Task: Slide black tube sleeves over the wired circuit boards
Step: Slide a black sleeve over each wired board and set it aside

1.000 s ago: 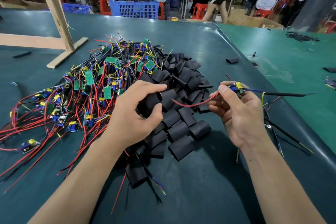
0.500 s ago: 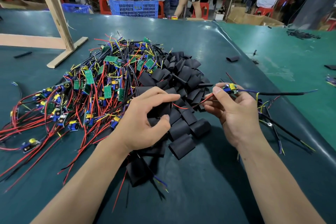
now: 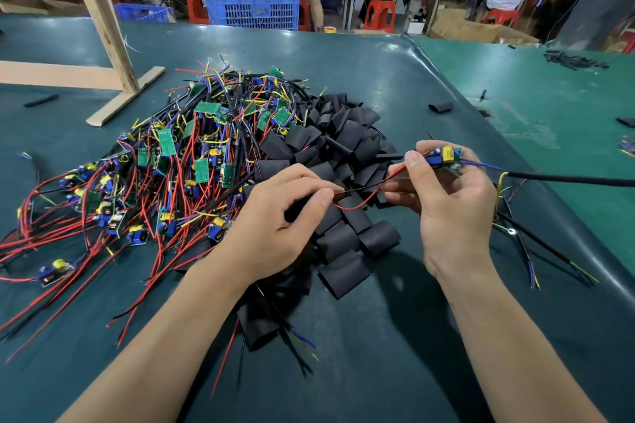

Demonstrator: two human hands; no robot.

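Left hand has closed, now pinching red wire

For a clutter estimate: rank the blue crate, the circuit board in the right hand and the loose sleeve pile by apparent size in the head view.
1. Loose sleeve pile
2. Blue crate, farther off, so truly perhaps larger
3. Circuit board held in the right hand

A dark green table carries a big heap of wired circuit boards at its middle, spreading toward nine o'clock. Touching that heap at three o'clock lies a pile of black tube sleeves. A wooden frame stands at eleven o'clock. One loose sleeve lies well apart at two o'clock, another at ten o'clock.
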